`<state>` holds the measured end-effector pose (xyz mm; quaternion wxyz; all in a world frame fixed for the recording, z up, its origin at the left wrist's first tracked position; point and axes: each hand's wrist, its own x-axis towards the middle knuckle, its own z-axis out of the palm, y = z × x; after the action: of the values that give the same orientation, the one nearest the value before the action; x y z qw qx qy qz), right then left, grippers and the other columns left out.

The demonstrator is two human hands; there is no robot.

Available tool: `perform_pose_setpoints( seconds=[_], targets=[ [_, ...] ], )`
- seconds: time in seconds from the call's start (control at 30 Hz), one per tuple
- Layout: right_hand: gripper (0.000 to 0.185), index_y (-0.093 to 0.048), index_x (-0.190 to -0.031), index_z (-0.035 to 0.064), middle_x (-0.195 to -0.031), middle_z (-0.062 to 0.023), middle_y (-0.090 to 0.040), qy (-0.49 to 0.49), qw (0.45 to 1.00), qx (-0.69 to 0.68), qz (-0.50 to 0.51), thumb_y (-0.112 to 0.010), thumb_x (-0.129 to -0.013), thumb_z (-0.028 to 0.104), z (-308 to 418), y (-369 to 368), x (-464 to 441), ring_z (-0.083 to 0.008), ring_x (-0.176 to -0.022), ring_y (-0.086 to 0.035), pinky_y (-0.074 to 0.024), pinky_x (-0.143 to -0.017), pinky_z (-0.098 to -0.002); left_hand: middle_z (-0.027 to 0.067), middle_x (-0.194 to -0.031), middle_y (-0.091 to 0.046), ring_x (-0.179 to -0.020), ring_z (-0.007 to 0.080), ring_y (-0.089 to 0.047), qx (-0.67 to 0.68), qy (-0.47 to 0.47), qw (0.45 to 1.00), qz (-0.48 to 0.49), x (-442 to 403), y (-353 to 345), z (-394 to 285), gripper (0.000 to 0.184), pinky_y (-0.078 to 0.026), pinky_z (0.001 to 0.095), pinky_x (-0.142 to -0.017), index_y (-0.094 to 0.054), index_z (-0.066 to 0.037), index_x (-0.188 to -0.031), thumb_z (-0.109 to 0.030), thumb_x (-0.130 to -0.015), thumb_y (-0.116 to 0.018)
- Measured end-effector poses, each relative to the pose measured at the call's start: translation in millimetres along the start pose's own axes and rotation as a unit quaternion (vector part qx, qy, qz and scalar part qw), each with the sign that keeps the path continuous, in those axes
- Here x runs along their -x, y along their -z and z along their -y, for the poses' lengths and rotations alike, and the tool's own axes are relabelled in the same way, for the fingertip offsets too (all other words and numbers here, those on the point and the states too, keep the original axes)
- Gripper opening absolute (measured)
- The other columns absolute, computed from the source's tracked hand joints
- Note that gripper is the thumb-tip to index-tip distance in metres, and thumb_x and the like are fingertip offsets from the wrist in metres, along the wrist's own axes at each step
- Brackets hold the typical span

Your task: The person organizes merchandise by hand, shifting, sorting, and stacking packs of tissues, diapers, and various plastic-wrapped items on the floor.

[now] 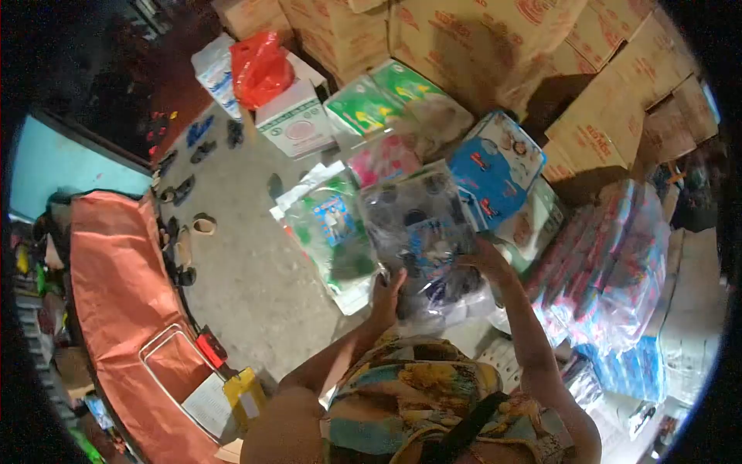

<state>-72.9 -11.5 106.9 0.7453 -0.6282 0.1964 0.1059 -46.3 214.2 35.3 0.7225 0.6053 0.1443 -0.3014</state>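
Observation:
A clear plastic pack (413, 213) with dark round spots and a blue printed label is held in front of my body. My left hand (386, 298) grips its lower left edge with the thumb up. My right hand (488, 263) is closed on its right edge, some fingers hidden. Just left of it lies a green and white plastic pack (332, 224) with a blue label. Behind it is a pink and white pack (384, 160). A blue printed pack (495, 170) lies beyond my right hand, partly over a white and green pack (533, 224).
Brown cardboard boxes (471, 54) are stacked at the back. A white carton (295, 120) stands by a red plastic bag (261, 69). Wrapped pink and blue packs (607, 263) fill the right. Sandals (204, 224) and an orange sheet (116, 286) are at left.

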Motion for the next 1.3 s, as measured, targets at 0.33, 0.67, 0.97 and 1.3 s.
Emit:
perform_pose_setpoints(
  seconds=[0.33,0.67,0.97,1.3],
  targets=[
    [0.058,-0.044,-0.103,0.0003,-0.095,-0.0137,-0.053,0.010,0.965,0.260,0.027,-0.070,-0.056,0.022,70,5,-109,-0.0220,-0.082,-0.051,-0.0414,-0.069,-0.0337,0.0028,-0.091,-0.049,-0.081,0.0153,-0.048,0.117,-0.032,0.992,0.023,-99,-4,-50,0.048,-0.040,0.0326,-0.071,-0.043,-0.010,-0.102,-0.035,-0.066,-0.063],
    [0.074,-0.029,-0.119,0.0039,-0.114,-0.0160,-0.040,0.162,0.961,0.224,-0.007,-0.068,-0.058,0.019,14,-3,-195,-0.0268,-0.099,-0.043,-0.0385,-0.080,-0.0346,0.0203,-0.103,-0.047,-0.092,0.0301,-0.047,-0.045,-0.113,0.968,-0.219,-183,-16,-35,0.076,-0.037,0.0350,-0.077,-0.037,0.008,-0.106,-0.051,-0.064,-0.057],
    [0.083,-0.025,-0.123,0.0132,-0.125,-0.0172,-0.025,0.111,0.834,0.512,-0.172,-0.062,-0.057,0.047,-21,-33,-194,-0.0373,-0.114,-0.021,-0.0221,-0.088,-0.0498,0.0260,-0.114,-0.033,-0.106,0.0347,-0.034,-0.288,-0.226,0.911,-0.188,-183,-13,-29,0.071,-0.029,0.0364,-0.087,-0.028,0.006,-0.115,-0.040,-0.069,-0.055],
    [0.089,-0.015,-0.125,0.0305,-0.131,-0.0177,0.002,0.015,0.809,0.583,-0.072,-0.063,-0.054,0.049,-35,-92,-159,-0.0465,-0.116,0.003,-0.0109,-0.080,-0.0666,0.0236,-0.123,-0.022,-0.112,0.0410,-0.023,-0.627,-0.306,0.702,-0.143,-192,-8,-115,0.061,-0.023,0.0563,-0.083,-0.026,-0.017,-0.122,-0.025,-0.067,-0.053]
  ],
)
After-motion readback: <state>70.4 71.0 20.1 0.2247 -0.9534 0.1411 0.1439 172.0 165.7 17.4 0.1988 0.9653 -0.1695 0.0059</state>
